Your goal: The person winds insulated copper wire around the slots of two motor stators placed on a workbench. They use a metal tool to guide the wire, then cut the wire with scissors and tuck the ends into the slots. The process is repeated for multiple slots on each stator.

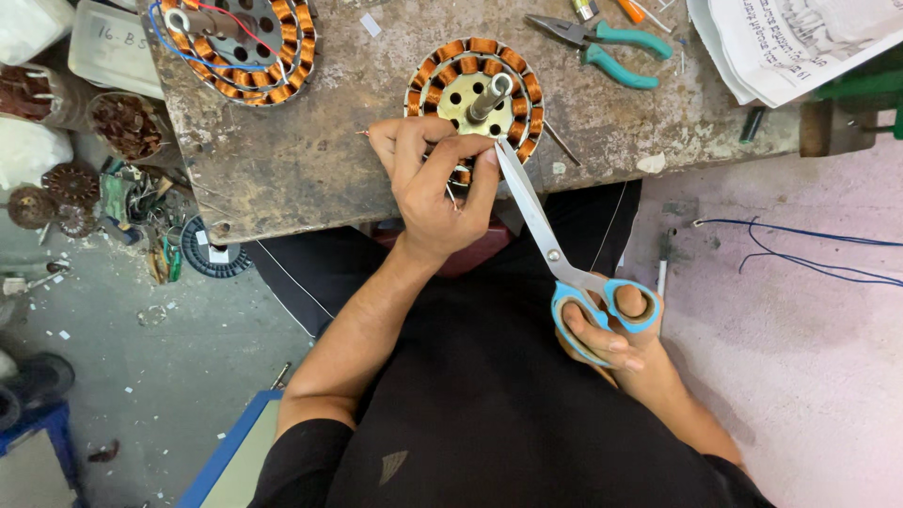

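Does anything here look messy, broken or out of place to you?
Mostly the surroundings. The workbench top is pitted and stained, and scrap parts and wire bits lie heaped on the floor beside it. A loose blue wire trails across the floor. The coil-wound stator under the left hand and the scissors in the right hand look intact.

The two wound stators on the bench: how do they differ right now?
The near stator lies whole in view under the left hand, scissors tip at its rim; the far stator sits untouched, cut off by the frame. The far one carries red and blue leads; none show on the near one. Both have copper coils around a central shaft.
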